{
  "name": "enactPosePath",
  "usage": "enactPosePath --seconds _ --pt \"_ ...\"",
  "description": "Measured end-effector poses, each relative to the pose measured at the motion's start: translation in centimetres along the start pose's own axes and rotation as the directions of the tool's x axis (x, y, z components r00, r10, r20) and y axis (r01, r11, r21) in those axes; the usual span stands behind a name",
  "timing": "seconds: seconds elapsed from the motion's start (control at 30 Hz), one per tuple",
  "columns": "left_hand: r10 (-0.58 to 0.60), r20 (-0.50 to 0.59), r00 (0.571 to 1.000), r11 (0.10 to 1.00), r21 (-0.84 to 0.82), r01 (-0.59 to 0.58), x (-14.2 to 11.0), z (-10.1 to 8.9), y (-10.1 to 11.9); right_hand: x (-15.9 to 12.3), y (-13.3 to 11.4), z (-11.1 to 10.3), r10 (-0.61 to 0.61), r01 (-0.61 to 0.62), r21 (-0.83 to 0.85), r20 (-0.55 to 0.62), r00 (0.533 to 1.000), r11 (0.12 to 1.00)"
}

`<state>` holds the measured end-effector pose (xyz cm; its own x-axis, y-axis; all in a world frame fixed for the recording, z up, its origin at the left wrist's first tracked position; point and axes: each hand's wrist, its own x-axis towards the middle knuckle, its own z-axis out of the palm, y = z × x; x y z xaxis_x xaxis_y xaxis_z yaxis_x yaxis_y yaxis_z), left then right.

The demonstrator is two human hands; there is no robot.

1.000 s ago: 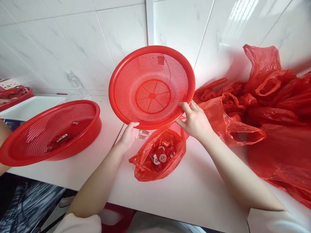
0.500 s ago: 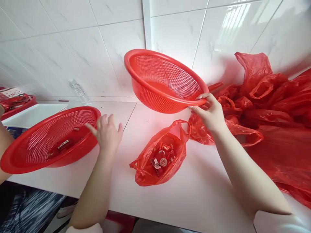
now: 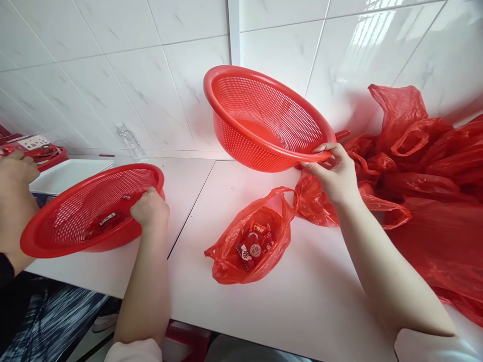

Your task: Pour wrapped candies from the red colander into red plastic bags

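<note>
My right hand (image 3: 335,168) is closed on the rim of a red perforated plastic basket (image 3: 251,125), which it holds tilted above the table by the wall. The inside of that basket looks bare. At the left, my left hand (image 3: 150,207) is closed on the right rim of a second red basket (image 3: 92,193). A few small red wrapped packets (image 3: 109,219) lie in its bottom. Between my arms a red plastic bag (image 3: 222,261) stands on the table, its mouth spread, with several red wrapped snacks (image 3: 253,246) inside.
A heap of red plastic bags (image 3: 433,171) fills the right side. A clear plastic bottle (image 3: 131,143) leans near the wall. At the far left are a white tray (image 3: 68,173), a red container (image 3: 55,157) and another person's hand (image 3: 17,168). The tiled wall borders the white table (image 3: 302,301).
My left hand has gone from open fingers beside the left basket to a grip on its rim. The other person's hand has come into view at the left.
</note>
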<state>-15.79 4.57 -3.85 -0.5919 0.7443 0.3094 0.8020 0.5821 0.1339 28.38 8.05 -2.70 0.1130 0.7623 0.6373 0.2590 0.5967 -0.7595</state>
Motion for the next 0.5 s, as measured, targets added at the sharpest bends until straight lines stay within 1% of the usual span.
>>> enactPosePath --seconds 0.07,0.1,0.17,0.2,0.27,0.33,0.43,0.5 --pt "0.048 0.021 0.999 0.999 -0.005 -0.048 -0.2 -0.4 0.0 0.0 -0.3 0.0 0.019 -0.019 0.01 -0.037 0.999 1.0" --pt "0.083 0.026 0.996 0.997 -0.007 -0.083 -0.4 -0.5 0.0 0.0 -0.4 0.0 0.023 -0.022 0.012 -0.036 0.999 1.0" --pt "0.201 0.001 0.98 0.98 -0.012 -0.201 -1.0 -0.5 0.3 0.1 -0.6 0.0 0.022 -0.021 0.017 -0.027 0.999 1.0" --pt "0.274 -0.034 0.961 0.962 -0.016 -0.274 -1.3 -0.5 0.5 0.1 -0.6 0.0 0.02 -0.02 0.021 -0.024 0.999 1.0" --pt "0.407 -0.125 0.905 0.911 -0.021 -0.413 -2.0 -0.3 1.1 0.1 -0.6 -0.1 0.021 -0.021 0.03 -0.023 0.999 0.999" --pt "0.495 -0.186 0.849 0.861 -0.028 -0.508 -2.6 -0.1 1.8 0.1 -0.4 -0.2 0.026 -0.025 0.032 -0.027 0.999 0.999" --pt "0.593 -0.194 0.782 0.788 -0.06 -0.613 -2.9 0.2 2.6 0.2 -0.3 -0.4 0.022 -0.021 0.016 -0.03 0.999 1.0" --pt "0.649 -0.189 0.737 0.732 -0.111 -0.673 -2.9 0.6 3.1 0.2 -0.3 -0.3 0.01 -0.01 -0.001 -0.032 0.999 1.0"
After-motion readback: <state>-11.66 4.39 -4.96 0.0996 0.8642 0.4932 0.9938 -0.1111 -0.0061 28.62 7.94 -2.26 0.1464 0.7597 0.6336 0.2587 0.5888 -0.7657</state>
